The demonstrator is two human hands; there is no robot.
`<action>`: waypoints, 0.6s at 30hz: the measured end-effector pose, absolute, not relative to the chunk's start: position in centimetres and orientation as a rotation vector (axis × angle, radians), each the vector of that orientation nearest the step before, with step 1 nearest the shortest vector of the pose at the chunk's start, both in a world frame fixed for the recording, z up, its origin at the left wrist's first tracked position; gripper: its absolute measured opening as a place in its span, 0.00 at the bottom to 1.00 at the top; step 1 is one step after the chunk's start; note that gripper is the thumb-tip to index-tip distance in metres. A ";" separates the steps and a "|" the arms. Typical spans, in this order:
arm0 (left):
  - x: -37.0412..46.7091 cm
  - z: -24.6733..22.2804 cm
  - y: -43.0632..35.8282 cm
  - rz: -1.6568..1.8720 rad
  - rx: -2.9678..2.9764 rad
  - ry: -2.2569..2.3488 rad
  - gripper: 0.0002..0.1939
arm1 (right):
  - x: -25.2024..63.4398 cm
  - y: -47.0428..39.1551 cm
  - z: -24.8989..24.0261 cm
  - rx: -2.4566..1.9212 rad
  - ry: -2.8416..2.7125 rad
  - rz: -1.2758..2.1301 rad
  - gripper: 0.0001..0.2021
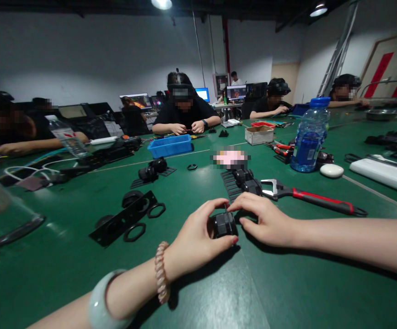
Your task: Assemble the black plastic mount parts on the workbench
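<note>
My left hand (198,230) is wrapped round a black cable gland (223,225), thumb below and fingers above it. A thin black edge stands up from the gland's right end. At that edge are the index fingertips of my right hand (267,219), whose thumb is apart from the gland. Beyond them lie more black fittings (248,180) on a slotted plate. To the left, a flat black plate (123,219) carries two fittings, beside two loose hex locknuts (134,232).
An adjustable wrench (317,198) with a red and black handle lies right of the fittings. Behind it stand a blue bottle (310,137) and a white oval object (331,171). A blue tray (170,146) sits farther back. Co-workers sit around the green table (287,283).
</note>
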State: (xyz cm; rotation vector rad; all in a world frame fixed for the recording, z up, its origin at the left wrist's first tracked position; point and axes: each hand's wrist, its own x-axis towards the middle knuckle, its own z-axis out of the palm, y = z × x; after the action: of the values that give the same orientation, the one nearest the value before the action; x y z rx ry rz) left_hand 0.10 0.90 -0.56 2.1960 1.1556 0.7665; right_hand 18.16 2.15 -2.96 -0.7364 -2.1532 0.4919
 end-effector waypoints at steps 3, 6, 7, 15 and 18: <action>0.2 -0.6 0.9 0.770 2.193 1.165 0.28 | 18.2 2.1 -2.9 -0.737 -2.145 0.490 0.17; 0.2 -0.5 0.8 0.768 2.191 1.167 0.29 | 18.2 1.9 -2.8 -0.720 -2.102 0.478 0.18; 0.2 -0.5 0.8 0.766 2.194 1.166 0.29 | 18.3 1.9 -2.8 -0.705 -2.088 0.472 0.18; 0.1 -0.4 0.9 0.736 2.205 1.168 0.29 | 18.2 1.6 -2.5 -0.661 -2.107 0.454 0.17; 0.1 -0.5 0.9 0.727 2.207 1.174 0.29 | 18.2 1.6 -2.6 -0.672 -2.104 0.449 0.17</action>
State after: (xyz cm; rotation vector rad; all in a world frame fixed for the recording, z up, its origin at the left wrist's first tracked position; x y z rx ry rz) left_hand 0.13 0.94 -0.49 2.2068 1.1738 0.7271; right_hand 18.23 1.63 -2.61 -0.6716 -2.1044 0.4492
